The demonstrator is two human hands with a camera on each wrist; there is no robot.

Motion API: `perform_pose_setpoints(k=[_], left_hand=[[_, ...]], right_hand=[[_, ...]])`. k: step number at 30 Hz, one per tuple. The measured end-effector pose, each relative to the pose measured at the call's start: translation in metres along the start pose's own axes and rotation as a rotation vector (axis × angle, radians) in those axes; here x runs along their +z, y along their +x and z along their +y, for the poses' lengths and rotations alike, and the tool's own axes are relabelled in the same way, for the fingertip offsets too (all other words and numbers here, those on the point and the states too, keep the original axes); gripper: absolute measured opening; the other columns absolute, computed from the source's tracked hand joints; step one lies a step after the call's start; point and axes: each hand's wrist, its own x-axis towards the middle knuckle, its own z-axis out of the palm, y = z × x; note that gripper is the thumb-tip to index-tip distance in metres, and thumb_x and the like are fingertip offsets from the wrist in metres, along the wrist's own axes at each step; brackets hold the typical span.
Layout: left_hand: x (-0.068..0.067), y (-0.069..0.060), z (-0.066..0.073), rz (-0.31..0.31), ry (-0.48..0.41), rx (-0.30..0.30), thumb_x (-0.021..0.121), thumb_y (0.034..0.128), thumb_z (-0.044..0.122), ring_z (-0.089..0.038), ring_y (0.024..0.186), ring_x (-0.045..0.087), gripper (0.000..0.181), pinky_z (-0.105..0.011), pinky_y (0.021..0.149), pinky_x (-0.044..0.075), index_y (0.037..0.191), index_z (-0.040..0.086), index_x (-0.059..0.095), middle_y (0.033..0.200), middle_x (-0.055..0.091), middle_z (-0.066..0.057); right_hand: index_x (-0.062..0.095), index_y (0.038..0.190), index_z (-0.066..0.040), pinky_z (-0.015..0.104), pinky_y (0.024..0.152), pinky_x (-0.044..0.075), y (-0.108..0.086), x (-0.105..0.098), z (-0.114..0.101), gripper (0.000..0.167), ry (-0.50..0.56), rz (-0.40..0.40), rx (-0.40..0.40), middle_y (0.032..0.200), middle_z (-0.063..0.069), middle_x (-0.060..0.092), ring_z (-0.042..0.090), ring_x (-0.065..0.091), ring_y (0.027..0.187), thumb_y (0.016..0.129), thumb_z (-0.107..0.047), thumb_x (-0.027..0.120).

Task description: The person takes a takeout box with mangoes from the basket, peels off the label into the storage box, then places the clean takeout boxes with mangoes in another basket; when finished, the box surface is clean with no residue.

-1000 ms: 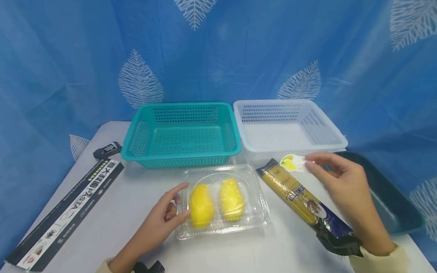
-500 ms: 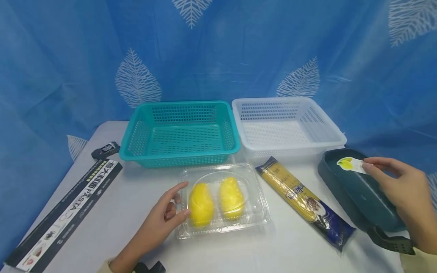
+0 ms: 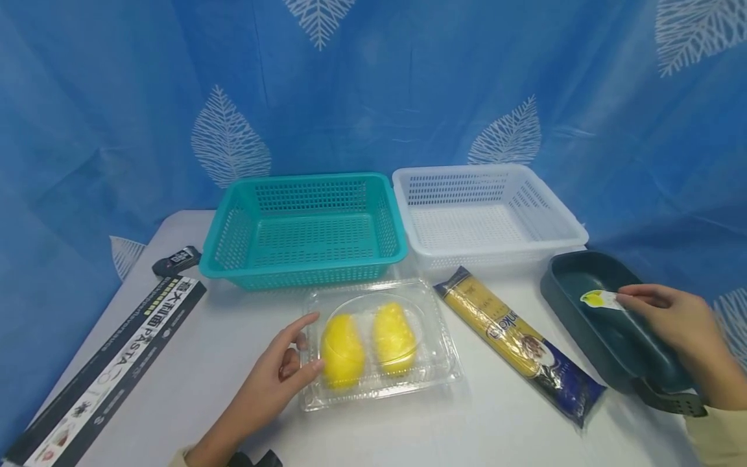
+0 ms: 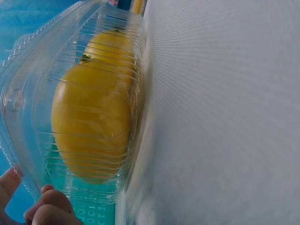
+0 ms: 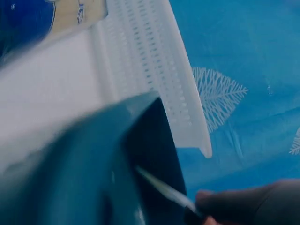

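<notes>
A clear plastic clamshell box (image 3: 428, 337) with two yellow mango-like fruits (image 3: 343, 350) in it lies on the white table. At the box's left side rests my left hand (image 3: 274, 370); its index finger and thumb touch the edge, and the fingers are loosely bent. My right hand (image 3: 671, 321) pinches a small white label (image 3: 607, 299) with a yellow fruit picture between thumb and index finger. The label is over the inside of a dark green tub (image 3: 574, 321) at the right. In the right wrist view the label (image 5: 164, 190) appears edge-on and blurred.
Behind the box stand a teal basket (image 3: 303, 269) and a white basket (image 3: 496, 250). A pasta packet (image 3: 508, 337) lies slanted between box and tub. To the left are a long black-and-white pasta box (image 3: 117, 370) and a small black object (image 3: 176, 261). A blue curtain (image 3: 373, 84) hangs behind.
My right hand has carried the label from above the pasta packet rightward to the tub, then slightly lower over it. The left hand stays at the clear box.
</notes>
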Motion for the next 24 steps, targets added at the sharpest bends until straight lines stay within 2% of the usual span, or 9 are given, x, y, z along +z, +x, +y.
perform_pose_setpoints(k=[7,12,16,18,21,24], left_hand=[[0.000,0.000,0.001,0.004,0.001,0.011,0.077,0.0935,0.027,-0.007,0.062,0.035,0.068,-0.023,0.052,0.037,0.152,0.033,0.043,0.108,0.046,-0.010],[0.000,-0.001,0.001,0.003,0.000,0.021,0.077,0.0936,0.026,-0.007,0.062,0.036,0.068,-0.023,0.051,0.037,0.152,0.032,0.043,0.108,0.046,-0.010],[0.000,0.000,0.000,0.005,-0.002,0.023,0.077,0.0934,0.026,-0.007,0.062,0.035,0.068,-0.023,0.050,0.037,0.152,0.032,0.043,0.108,0.047,-0.010],[0.000,0.000,0.000,0.006,-0.001,0.022,0.077,0.0934,0.026,-0.007,0.062,0.035,0.068,-0.023,0.050,0.037,0.152,0.033,0.043,0.108,0.047,-0.010],[0.000,0.000,0.000,0.005,-0.001,0.016,0.077,0.0934,0.026,-0.007,0.061,0.035,0.068,-0.023,0.050,0.037,0.152,0.033,0.043,0.108,0.047,-0.010],[0.000,0.000,0.000,0.003,-0.003,0.007,0.077,0.0933,0.027,-0.007,0.062,0.035,0.068,-0.023,0.050,0.037,0.152,0.033,0.044,0.108,0.047,-0.010]], right_hand=[[0.061,0.125,0.010,0.048,0.066,0.046,0.001,0.010,0.014,0.056,-0.066,-0.024,-0.021,0.122,0.039,0.060,0.052,0.056,0.102,0.103,-0.041,0.061],[0.065,0.118,0.008,0.055,0.070,0.043,0.000,0.013,0.022,0.051,-0.121,-0.011,-0.026,0.113,0.036,0.065,0.051,0.056,0.098,0.101,-0.040,0.063],[0.067,0.108,0.006,0.050,0.063,0.040,0.000,0.015,0.021,0.037,-0.211,0.017,-0.095,0.098,0.031,0.068,0.043,0.061,0.082,0.099,-0.030,0.068],[0.067,0.106,0.006,0.047,0.059,0.040,0.000,0.016,0.020,0.033,-0.253,0.009,-0.104,0.093,0.029,0.068,0.038,0.060,0.075,0.097,-0.025,0.070],[0.064,0.107,0.007,0.044,0.056,0.039,0.000,0.017,0.018,0.034,-0.295,-0.017,-0.064,0.091,0.026,0.066,0.036,0.058,0.073,0.094,-0.024,0.071],[0.061,0.111,0.009,0.049,0.056,0.042,0.000,0.017,0.017,0.041,-0.325,-0.042,-0.019,0.095,0.029,0.066,0.043,0.059,0.079,0.093,-0.026,0.071]])
